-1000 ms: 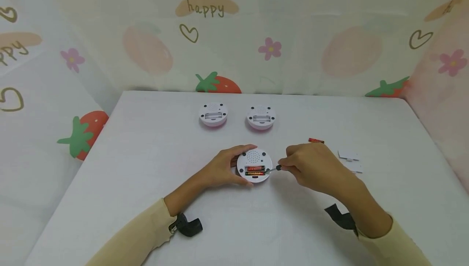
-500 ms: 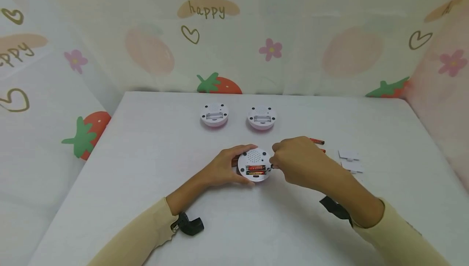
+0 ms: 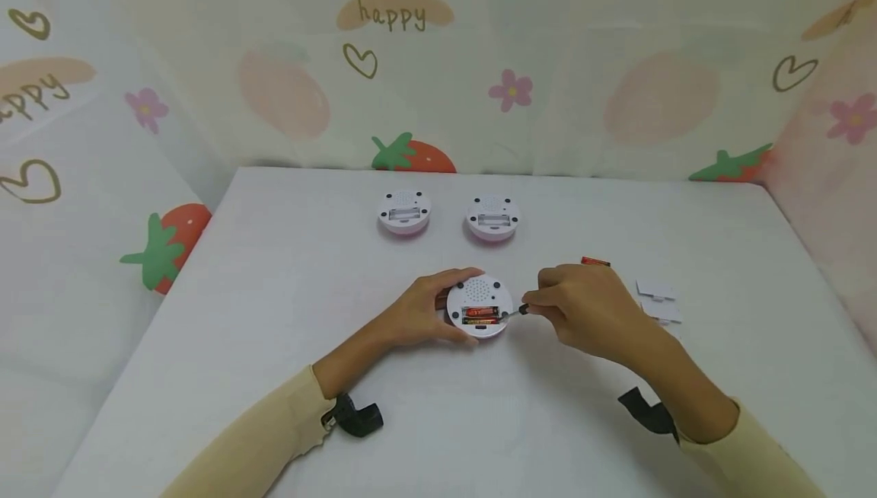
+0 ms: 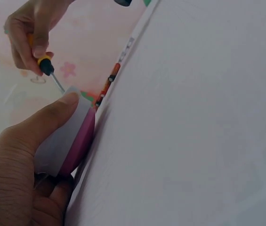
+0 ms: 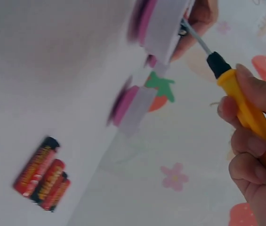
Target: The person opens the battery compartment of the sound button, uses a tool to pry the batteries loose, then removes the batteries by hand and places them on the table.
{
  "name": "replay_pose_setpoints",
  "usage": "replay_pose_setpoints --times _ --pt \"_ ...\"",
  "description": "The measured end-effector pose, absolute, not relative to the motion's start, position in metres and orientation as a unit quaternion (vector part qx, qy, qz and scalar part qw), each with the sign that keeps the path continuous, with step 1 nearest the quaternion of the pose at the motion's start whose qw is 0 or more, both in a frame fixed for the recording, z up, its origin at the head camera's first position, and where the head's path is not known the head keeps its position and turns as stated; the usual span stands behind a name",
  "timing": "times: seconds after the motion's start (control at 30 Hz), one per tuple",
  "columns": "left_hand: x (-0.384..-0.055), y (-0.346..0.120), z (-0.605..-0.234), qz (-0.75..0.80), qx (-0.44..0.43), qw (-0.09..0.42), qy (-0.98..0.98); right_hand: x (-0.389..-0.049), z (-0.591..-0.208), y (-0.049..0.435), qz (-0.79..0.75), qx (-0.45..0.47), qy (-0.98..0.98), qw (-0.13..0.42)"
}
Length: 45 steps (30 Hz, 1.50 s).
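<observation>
A round white device with a pink lower side (image 3: 479,288) lies on the table, its battery compartment facing up. Two red batteries (image 3: 482,316) sit side by side in that compartment. My left hand (image 3: 426,309) grips the device around its left edge, thumb at the front. With curled fingers my right hand (image 3: 582,304) holds a screwdriver (image 5: 248,106), yellow-handled with a black collar. Its metal shaft slants to the right end of the compartment, the tip at the end of the nearer battery. In the left wrist view the thumb presses on the device's white side (image 4: 62,139).
Two similar devices, one at the back left (image 3: 404,212) and one to its right (image 3: 492,218), show compartments without batteries. Several loose red batteries (image 5: 41,179) lie beyond my right hand. White covers (image 3: 656,290) lie farther right. A patterned curtain (image 3: 438,64) stands behind the table.
My right hand moved in close to the device, then drew back to the right with the screwdriver. Its tip stays at the compartment's right end. The left hand keeps its hold on the device.
</observation>
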State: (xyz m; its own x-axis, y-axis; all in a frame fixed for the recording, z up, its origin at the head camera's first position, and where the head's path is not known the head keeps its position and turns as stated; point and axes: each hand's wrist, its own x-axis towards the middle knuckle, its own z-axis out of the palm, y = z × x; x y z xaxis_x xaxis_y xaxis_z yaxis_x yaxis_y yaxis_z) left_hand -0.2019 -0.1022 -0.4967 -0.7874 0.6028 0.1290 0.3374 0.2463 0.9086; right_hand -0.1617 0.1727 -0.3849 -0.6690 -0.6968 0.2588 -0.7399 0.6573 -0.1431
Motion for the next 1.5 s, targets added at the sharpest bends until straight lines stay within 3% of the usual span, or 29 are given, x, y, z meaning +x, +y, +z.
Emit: replay_pose_setpoints --times 0.3,0.7,1.1,1.5 --pt "-0.188 -0.099 -0.464 0.542 0.297 0.124 0.776 -0.164 -0.405 0.185 0.196 0.376 -0.897 0.122" --pt "-0.194 -0.102 -0.480 0.535 0.291 0.125 0.783 -0.164 -0.411 0.188 0.217 0.362 -0.902 0.096" --pt "-0.202 -0.102 -0.494 0.523 0.304 0.124 0.787 -0.154 -0.386 0.175 0.110 0.362 -0.922 0.084" --pt "-0.202 -0.102 -0.495 0.525 0.307 0.119 0.785 -0.166 -0.363 0.151 -0.017 0.421 -0.905 0.061"
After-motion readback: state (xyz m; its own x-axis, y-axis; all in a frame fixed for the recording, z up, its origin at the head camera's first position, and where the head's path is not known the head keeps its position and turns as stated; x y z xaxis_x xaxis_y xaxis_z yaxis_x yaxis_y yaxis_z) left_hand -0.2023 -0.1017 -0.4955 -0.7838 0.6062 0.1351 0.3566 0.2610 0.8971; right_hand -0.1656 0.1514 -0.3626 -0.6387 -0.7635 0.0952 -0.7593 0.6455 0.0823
